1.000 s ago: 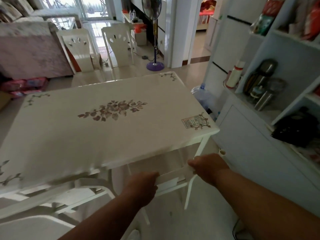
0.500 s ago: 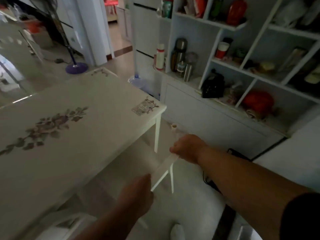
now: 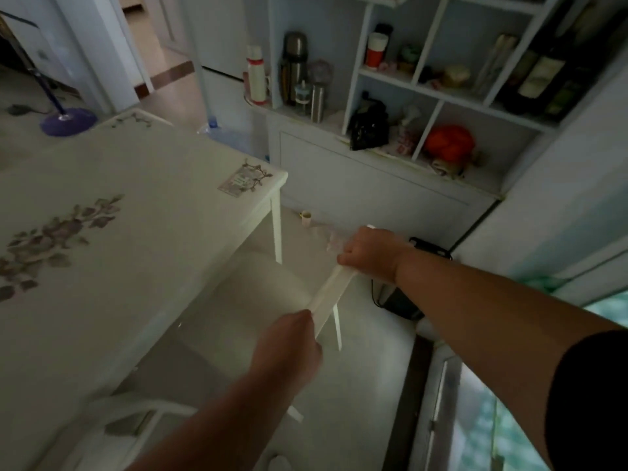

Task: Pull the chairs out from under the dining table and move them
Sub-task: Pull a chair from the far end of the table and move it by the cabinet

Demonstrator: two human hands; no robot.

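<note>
Both hands, left (image 3: 289,348) and right (image 3: 368,251), arms outstretched, apparently clench the white chair's top rail (image 3: 328,294) beside the dining table (image 3: 136,212).

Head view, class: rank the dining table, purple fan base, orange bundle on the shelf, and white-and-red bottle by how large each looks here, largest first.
1. Dining table, by far.
2. Purple fan base.
3. Orange bundle, close to the fan base; unsure.
4. White-and-red bottle, tall but narrow.
The things differ in distance from the camera, so looks may mislead about true size.

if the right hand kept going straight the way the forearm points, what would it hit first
Probably the small cup on the floor, then the cabinet base under the shelves. The right hand grips the chair's top rail; depth is uncertain.
</note>
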